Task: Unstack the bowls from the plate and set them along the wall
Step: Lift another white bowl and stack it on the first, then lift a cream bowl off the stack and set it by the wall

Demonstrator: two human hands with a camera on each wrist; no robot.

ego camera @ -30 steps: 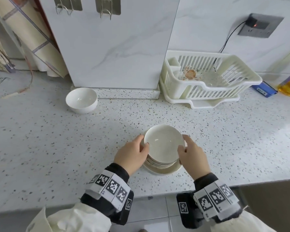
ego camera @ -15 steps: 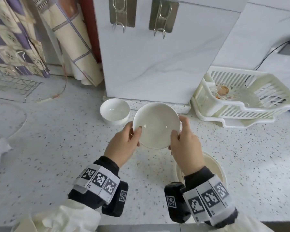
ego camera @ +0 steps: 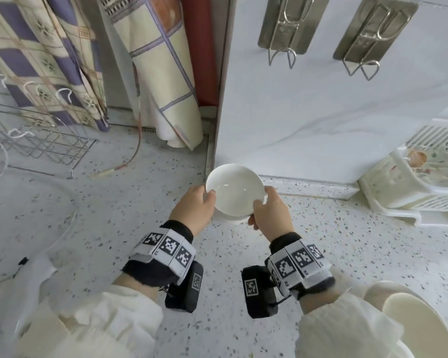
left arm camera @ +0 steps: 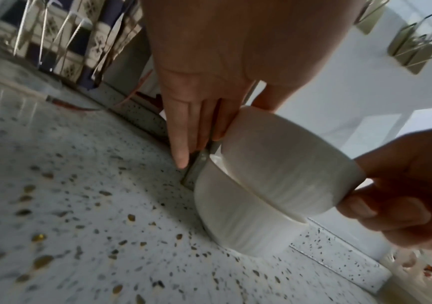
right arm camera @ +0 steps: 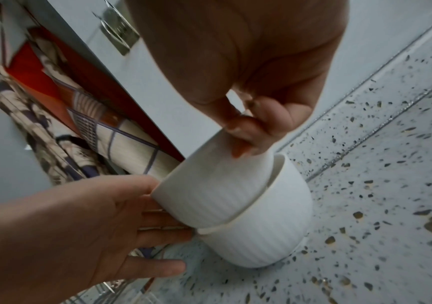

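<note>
White upper bowl (ego camera: 235, 191) sits between both hands — left hand (ego camera: 195, 208) and right hand (ego camera: 270, 212) pinching its rim — tilted into lower bowl (right arm camera: 258, 236).

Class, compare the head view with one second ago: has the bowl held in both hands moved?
Yes. The held bowl has gone from the plate toward the wall, now nested tilted in the bowl standing there.

Top bowl (ego camera: 235, 190): lifted off the stack on the plate (ego camera: 422, 329), carried forward and left to the wall. Now tilted, partly nested in the bowl by the wall (right arm camera: 258, 240). Left hand (ego camera: 195, 208) and right hand (ego camera: 270, 211): moved with it, holding its rim on either side.
</note>
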